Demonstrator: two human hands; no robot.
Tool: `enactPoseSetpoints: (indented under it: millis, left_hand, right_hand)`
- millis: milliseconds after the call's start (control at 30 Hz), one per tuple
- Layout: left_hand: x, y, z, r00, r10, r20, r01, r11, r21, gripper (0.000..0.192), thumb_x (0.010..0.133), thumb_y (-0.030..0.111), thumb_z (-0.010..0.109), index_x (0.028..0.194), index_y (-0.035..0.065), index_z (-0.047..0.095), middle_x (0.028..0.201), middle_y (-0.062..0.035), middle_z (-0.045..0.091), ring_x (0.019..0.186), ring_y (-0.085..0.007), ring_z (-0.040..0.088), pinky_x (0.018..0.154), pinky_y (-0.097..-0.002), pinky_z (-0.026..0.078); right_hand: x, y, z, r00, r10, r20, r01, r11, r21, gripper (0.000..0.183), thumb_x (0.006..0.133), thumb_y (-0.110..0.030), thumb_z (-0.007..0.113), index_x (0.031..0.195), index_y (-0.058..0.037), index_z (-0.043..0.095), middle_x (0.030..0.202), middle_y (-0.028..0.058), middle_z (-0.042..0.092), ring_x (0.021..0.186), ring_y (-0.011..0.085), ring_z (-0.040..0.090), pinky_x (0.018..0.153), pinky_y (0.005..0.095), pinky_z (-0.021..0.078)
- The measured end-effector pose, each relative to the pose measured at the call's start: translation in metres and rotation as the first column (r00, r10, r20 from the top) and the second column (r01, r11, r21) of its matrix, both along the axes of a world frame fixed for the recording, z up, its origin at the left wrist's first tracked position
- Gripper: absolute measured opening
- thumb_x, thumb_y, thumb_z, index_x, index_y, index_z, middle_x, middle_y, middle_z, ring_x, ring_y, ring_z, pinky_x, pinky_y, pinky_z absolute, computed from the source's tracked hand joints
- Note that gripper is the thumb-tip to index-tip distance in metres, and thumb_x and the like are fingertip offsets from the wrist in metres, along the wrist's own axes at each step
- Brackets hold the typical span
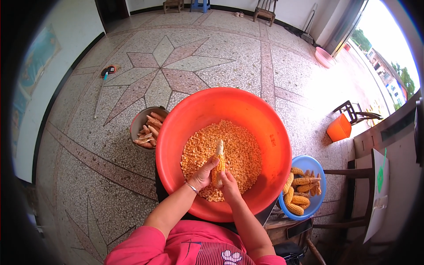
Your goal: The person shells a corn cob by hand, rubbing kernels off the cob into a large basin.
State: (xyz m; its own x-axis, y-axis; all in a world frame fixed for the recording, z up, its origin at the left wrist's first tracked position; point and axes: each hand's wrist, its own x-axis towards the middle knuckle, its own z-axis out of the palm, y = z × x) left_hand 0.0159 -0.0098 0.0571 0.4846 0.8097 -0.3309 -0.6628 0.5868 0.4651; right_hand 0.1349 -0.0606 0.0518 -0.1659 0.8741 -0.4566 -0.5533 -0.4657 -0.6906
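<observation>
Both my hands hold one ear of dried corn (218, 165) over a large red plastic tub (215, 99). My left hand (203, 174) grips the ear from its left side, with the thumb on the cob. At the ear's lower right, my right hand (231, 187) presses its thumb near the base. Yellow kernels cover most of the ear, while its pale tip is bare. Beneath, a wide heap of loose corn kernels (232, 142) lies in the tub's bottom. My palms and the ear's underside are hidden.
A bucket (135, 124) of bare corncobs (152, 127) stands left of the tub. To the right, a blue basin (313, 212) holds several corn ears (294, 208). A phone (299, 228) lies on a wooden seat (276, 224). Farther off are a broom (101, 89) and an orange bin (339, 128).
</observation>
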Motion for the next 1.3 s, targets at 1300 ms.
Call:
enactPoseSetpoints:
  millis: [1300]
  left_hand:
    - [0.001, -0.001, -0.004, 1.0, 0.004, -0.015, -0.004, 1.0, 0.0, 0.037, 0.081, 0.027, 0.065, 0.109, 0.0086, 0.051, 0.093, -0.0048, 0.058, 0.088, -0.0162, 0.056, 0.079, -0.0303, 0.047]
  right_hand:
    - [-0.001, 0.0, 0.005, 0.96, 0.043, 0.276, -0.06, 0.997, 0.052, 0.038, 0.091, -0.032, 0.05, 0.116, -0.0025, 0.047, 0.098, 0.0024, 0.056, 0.082, 0.0096, 0.053, 0.068, 0.0236, 0.0455]
